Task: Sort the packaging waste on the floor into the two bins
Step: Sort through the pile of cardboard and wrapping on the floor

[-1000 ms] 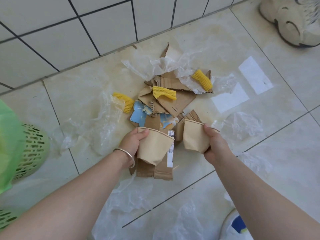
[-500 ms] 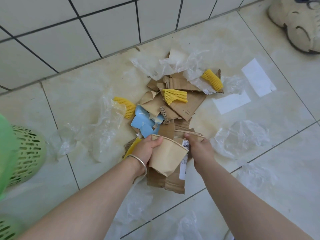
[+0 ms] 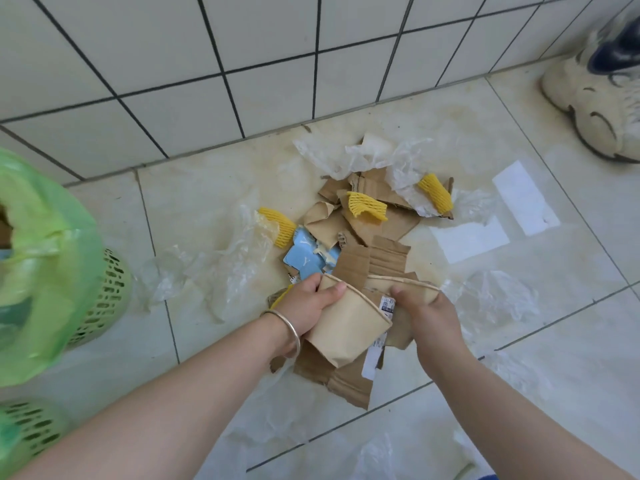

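Note:
My left hand (image 3: 308, 303) grips a tan paper cup (image 3: 346, 327) by its rim, the cup tilted over the waste pile. My right hand (image 3: 427, 317) holds a second paper cup (image 3: 401, 284), pressed close behind the first. Under them lie torn cardboard pieces (image 3: 374, 258), a blue card scrap (image 3: 304, 258), yellow foam nets (image 3: 367, 206) and clear plastic film (image 3: 235, 265). A green mesh bin (image 3: 104, 299) with a green bag liner (image 3: 45, 258) stands at the left. A second green bin (image 3: 27, 431) shows at the bottom left corner.
A tiled wall (image 3: 242, 64) runs along the back. A person's cream sneaker (image 3: 599, 95) stands at the top right. Two white paper slips (image 3: 523, 195) lie on the floor to the right, and more plastic film (image 3: 495, 296) is scattered right and near me.
My right hand has brought its cup leftward until it sits against the cup in my left hand. The view has shifted, so the pile looks lower and farther right.

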{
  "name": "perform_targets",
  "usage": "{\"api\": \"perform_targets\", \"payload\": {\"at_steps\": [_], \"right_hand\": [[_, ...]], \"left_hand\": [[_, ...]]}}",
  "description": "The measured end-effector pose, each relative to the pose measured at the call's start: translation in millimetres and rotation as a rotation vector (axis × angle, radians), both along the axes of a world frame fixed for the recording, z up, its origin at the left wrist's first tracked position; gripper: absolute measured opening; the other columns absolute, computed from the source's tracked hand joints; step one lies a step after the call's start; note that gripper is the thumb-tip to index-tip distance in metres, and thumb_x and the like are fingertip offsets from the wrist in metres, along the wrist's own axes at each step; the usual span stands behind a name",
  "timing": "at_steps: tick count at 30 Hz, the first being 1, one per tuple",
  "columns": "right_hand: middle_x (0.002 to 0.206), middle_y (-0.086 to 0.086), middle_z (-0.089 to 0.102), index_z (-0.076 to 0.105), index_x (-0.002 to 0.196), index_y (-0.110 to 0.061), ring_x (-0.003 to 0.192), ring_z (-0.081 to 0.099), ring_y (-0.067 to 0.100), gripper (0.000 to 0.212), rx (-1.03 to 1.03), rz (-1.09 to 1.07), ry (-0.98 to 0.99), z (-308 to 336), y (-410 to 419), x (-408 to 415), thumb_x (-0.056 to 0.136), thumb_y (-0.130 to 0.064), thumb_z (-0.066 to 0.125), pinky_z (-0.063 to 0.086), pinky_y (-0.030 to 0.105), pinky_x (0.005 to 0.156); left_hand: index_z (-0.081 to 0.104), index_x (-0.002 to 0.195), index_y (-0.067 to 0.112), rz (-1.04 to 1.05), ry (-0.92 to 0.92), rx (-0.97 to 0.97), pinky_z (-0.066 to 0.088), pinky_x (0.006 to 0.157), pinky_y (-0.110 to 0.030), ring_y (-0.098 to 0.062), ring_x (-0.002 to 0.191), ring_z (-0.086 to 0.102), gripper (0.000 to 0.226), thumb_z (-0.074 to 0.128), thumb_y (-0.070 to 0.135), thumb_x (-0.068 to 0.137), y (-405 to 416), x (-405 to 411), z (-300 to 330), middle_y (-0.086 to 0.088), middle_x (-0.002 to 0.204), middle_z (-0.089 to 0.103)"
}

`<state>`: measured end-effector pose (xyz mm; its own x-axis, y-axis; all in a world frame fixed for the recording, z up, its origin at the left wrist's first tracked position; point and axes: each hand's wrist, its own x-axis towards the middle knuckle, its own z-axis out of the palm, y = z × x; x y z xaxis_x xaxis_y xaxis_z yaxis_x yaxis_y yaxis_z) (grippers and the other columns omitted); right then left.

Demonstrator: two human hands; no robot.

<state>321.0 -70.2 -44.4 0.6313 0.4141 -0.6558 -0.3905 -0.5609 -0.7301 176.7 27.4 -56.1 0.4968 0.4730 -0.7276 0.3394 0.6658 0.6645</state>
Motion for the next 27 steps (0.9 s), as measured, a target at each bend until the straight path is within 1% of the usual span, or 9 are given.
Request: {"api": "perform_targets", "payload": {"at_steps": [4, 8, 12, 15, 18, 21, 23, 25, 27], "right_hand": [[0.104, 0.010, 0.068, 0.057, 0.110, -0.017, 0.093, 0.065, 0.028, 0.027, 0.111, 0.039, 0.006, 26, 29, -13, 0.084, -0.019, 0.066, 0.051, 0.042, 0.076], [0.102, 0.009, 0.070, 0.059, 0.112, -0.017, 0.091, 0.065, 0.026, 0.024, 0.281, 0.089, 0.082, 59, 63, -40, 0.089, -0.013, 0.059, 0.050, 0.044, 0.081], [0.075, 0.016, 0.064, 0.063, 0.083, -0.007, 0.075, 0.057, 0.031, 0.004, 0.361, 0.181, 0.181, 90, 95, -76, 0.082, -0.010, 0.060, 0.044, 0.040, 0.075], [0.043, 0.017, 0.050, 0.052, 0.057, 0.005, 0.053, 0.051, 0.026, 0.032, 0.416, 0.306, 0.163, 111, 116, -107, 0.085, -0.010, 0.056, 0.042, 0.034, 0.068], [0.037, 0.017, 0.043, 0.042, 0.039, 0.014, 0.050, 0.049, 0.029, 0.058, 0.480, 0.467, 0.118, 131, 138, -145, 0.090, -0.012, 0.052, 0.042, 0.033, 0.067], [0.038, 0.017, 0.046, 0.052, 0.051, 0.006, 0.052, 0.052, 0.023, 0.048, 0.535, 0.606, 0.056, 149, 161, -185, 0.087, -0.026, 0.059, 0.043, 0.031, 0.065], [0.059, 0.013, 0.060, 0.063, 0.071, -0.002, 0.067, 0.059, 0.025, 0.035, 0.584, 0.716, 0.046, 159, 176, -209, 0.075, -0.036, 0.071, 0.046, 0.040, 0.073], [0.083, 0.005, 0.067, 0.067, 0.090, -0.011, 0.083, 0.062, 0.022, 0.031, 0.642, 0.759, 0.079, 167, 190, -235, 0.068, -0.030, 0.077, 0.046, 0.043, 0.080], [0.088, 0.001, 0.068, 0.067, 0.097, -0.012, 0.085, 0.061, 0.019, 0.028, 0.673, 0.777, 0.122, 168, 205, -260, 0.070, -0.021, 0.073, 0.046, 0.038, 0.075]], "left_hand": [[0.054, 0.082, 0.021, 0.046, -0.043, 0.128, 0.050, 0.061, -0.026, -0.013, 0.070, 0.062, 0.011, 0.058, 0.028, 0.090, 20, -14, 32, 0.003, 0.078, 0.064], [0.055, 0.081, 0.021, 0.156, -0.116, 0.250, 0.049, 0.057, -0.020, -0.005, 0.062, 0.061, 0.010, 0.057, 0.025, 0.090, 46, -45, 69, 0.007, 0.073, 0.063], [0.049, 0.077, 0.018, 0.257, -0.039, 0.474, 0.046, 0.056, -0.018, -0.008, 0.062, 0.054, 0.017, 0.059, 0.026, 0.089, 68, -85, 101, 0.006, 0.070, 0.056], [0.045, 0.075, 0.018, 0.349, 0.057, 0.610, 0.042, 0.059, -0.023, -0.010, 0.061, 0.049, 0.024, 0.060, 0.029, 0.088, 76, -115, 118, 0.006, 0.066, 0.051], [0.041, 0.073, 0.015, 0.444, 0.126, 0.723, 0.039, 0.055, -0.020, -0.010, 0.057, 0.045, 0.029, 0.060, 0.032, 0.087, 84, -153, 134, 0.004, 0.063, 0.048], [0.047, 0.082, 0.010, 0.563, 0.094, 0.767, 0.044, 0.067, -0.029, -0.015, 0.069, 0.049, 0.026, 0.060, 0.032, 0.087, 94, -193, 151, -0.004, 0.073, 0.052], [0.048, 0.083, 0.012, 0.637, 0.067, 0.810, 0.046, 0.070, -0.028, -0.013, 0.071, 0.052, 0.021, 0.060, 0.029, 0.088, 101, -217, 163, -0.002, 0.076, 0.056], [0.046, 0.080, 0.019, 0.697, 0.055, 0.893, 0.047, 0.070, -0.027, -0.008, 0.070, 0.054, 0.019, 0.060, 0.028, 0.088, 108, -241, 171, 0.004, 0.076, 0.057], [0.042, 0.078, 0.022, 0.745, 0.091, 0.997, 0.045, 0.065, -0.022, -0.002, 0.064, 0.050, 0.022, 0.061, 0.028, 0.088, 114, -266, 173, 0.007, 0.073, 0.053]]}}
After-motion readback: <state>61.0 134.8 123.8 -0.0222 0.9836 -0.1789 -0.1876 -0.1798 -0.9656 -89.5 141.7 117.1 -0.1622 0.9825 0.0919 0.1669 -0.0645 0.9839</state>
